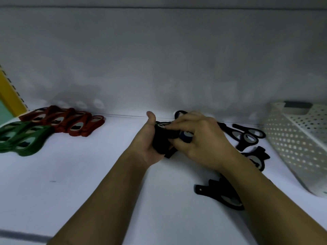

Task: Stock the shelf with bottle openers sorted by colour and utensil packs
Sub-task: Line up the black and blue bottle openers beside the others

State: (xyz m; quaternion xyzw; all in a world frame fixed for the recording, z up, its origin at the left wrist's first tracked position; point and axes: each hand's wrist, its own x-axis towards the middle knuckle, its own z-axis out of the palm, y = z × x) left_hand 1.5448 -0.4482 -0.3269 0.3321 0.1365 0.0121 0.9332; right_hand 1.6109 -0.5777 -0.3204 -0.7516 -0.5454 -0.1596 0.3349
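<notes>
The right fingers [177,125] are bending down over the top of a black stack [161,139] of openers, tips pressing and pinching its upper edge, apparently squaring the pieces into one bundle. A bluish piece is showing under the knuckles; whether it is a separate colour cannot be told. The right hand [200,139] is lying over the stack from the right. The left hand [147,146] is cupping the stack from below and the left, fingers curling under it and mostly hidden, thumb standing upright clear of it; this is acting as a cradle while the other hand aligns. The stack is being held just above the shelf [88,174], mid-way along and near the back. Loose black openers [247,137] are lying scattered to the right, some partly under the right forearm, evidently awaiting collection. To the far left, red openers [70,122] are sitting in an overlapping row at the back and green openers [23,141] in a second row in front, so those colours appear sorted. A white perforated basket [300,144] is resting tilted at the right edge.
</notes>
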